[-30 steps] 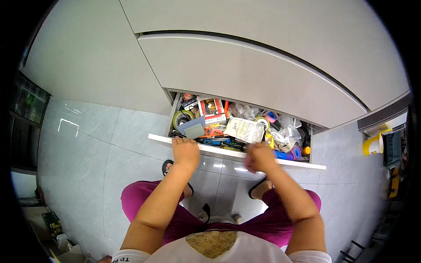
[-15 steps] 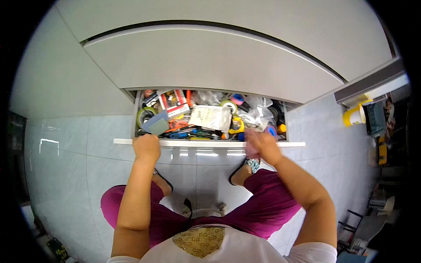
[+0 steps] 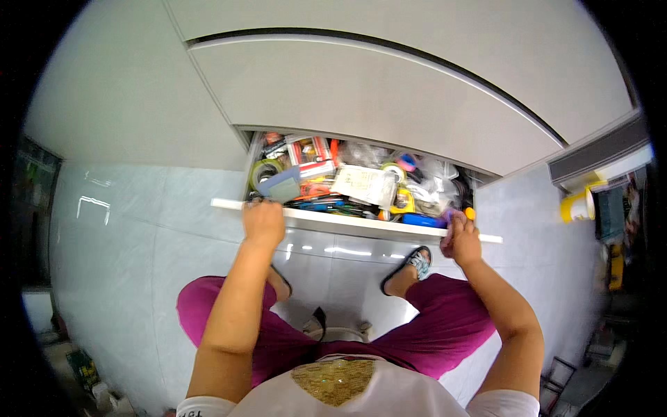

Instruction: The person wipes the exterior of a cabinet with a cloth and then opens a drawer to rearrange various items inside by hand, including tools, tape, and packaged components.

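A pulled-out drawer (image 3: 361,228) full of tools and small household goods lies in front of me. Near the left end of its white front panel, my left hand (image 3: 264,222) is closed over the top edge. My right hand (image 3: 465,240) holds a crumpled purplish-pink cloth (image 3: 448,243) against that same edge, near the right end. Inside are a grey-blue flat piece (image 3: 281,186), rolls of tape (image 3: 264,172), a paper-labelled packet (image 3: 363,184), a yellow tape measure (image 3: 403,201), and a blue object (image 3: 424,220) just left of the cloth.
Light grey cabinet fronts (image 3: 375,90) rise above the drawer. My sandalled right foot (image 3: 410,270) is on the tiled floor below it, and a small stool (image 3: 344,334) is between my legs. A yellow and white bucket (image 3: 577,206) and shelved goods stand at the right.
My right hand has slid right along the drawer's front edge with the cloth, uncovering the blue object. My left hand keeps its place on the panel. The whole view has shifted and tilted slightly.
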`<state>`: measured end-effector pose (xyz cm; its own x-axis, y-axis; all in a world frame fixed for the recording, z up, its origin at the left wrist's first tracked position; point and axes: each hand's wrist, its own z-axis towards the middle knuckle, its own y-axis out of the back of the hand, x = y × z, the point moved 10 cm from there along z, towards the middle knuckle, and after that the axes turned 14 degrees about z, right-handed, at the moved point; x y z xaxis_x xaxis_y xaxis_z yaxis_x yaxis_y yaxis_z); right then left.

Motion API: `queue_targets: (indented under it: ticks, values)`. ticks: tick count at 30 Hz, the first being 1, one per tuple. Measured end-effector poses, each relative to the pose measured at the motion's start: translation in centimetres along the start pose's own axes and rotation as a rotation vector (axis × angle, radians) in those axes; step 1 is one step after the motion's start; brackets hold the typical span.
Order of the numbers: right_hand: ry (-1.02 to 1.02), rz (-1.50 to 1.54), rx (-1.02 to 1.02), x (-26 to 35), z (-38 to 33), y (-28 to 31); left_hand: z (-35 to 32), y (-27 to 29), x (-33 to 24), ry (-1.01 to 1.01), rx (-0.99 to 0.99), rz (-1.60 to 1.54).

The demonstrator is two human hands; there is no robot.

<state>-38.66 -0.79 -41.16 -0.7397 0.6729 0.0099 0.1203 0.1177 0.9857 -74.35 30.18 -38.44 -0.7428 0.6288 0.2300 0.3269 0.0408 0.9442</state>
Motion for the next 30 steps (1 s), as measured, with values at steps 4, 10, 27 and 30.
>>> queue_targets:
  ticks: [4,10,27,30]
  values:
    - [0.506,0.139,-0.182,20.3,-1.0,0.4,-1.2,2.5,3.3,0.101,-0.167,-0.155]
    - [0.918,0.468,-0.388,46.3,-1.8,1.7,-2.8,4.5,8.9,0.327,-0.414,-0.354]
    - [0.618,0.51,0.218,10.3,-0.1,4.0,1.4,-0.7,0.7,0.139,-0.052,-0.199]
    - [0.249,0.122,0.054,-6.9,0.5,3.6,2.0,-0.2,-1.0,0.1,0.003,-0.118]
